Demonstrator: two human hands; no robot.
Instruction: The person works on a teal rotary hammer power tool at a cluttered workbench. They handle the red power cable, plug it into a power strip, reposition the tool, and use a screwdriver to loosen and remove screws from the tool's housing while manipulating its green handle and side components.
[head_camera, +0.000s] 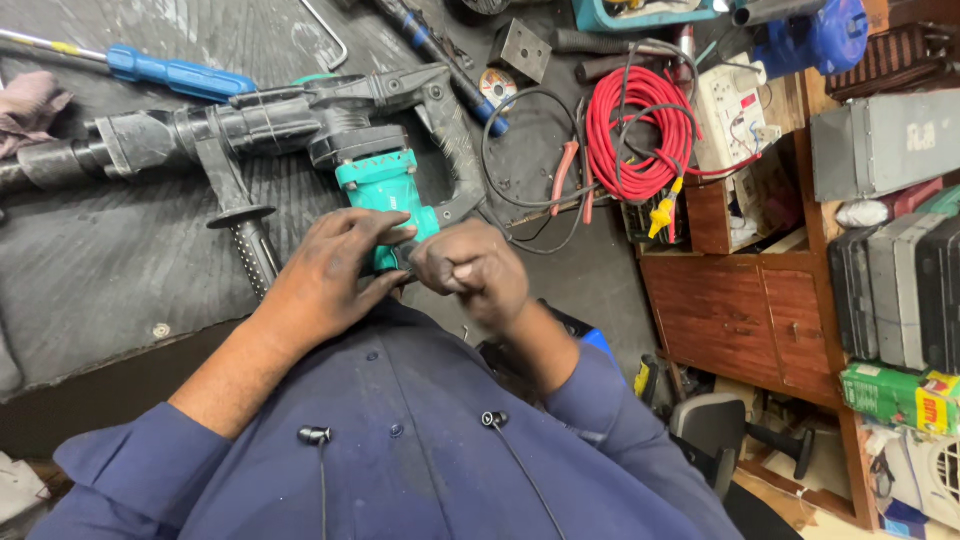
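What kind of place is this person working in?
Most likely a power-tool repair workshop. A large demolition hammer lies on the dark workbench under both hands, with a blue-handled screwdriver, a coiled red cable and stacked tool cases nearby.

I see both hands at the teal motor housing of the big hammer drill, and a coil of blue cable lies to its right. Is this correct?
Not quite: in the head view the cable coil is red, not blue. Both the left hand and right hand are at the hammer drill's teal housing.

A large demolition hammer drill with a black metal barrel, black side handle and teal plastic motor housing (385, 185) lies on its side across the dark table (100, 270), barrel pointing left, housing nearest the person.
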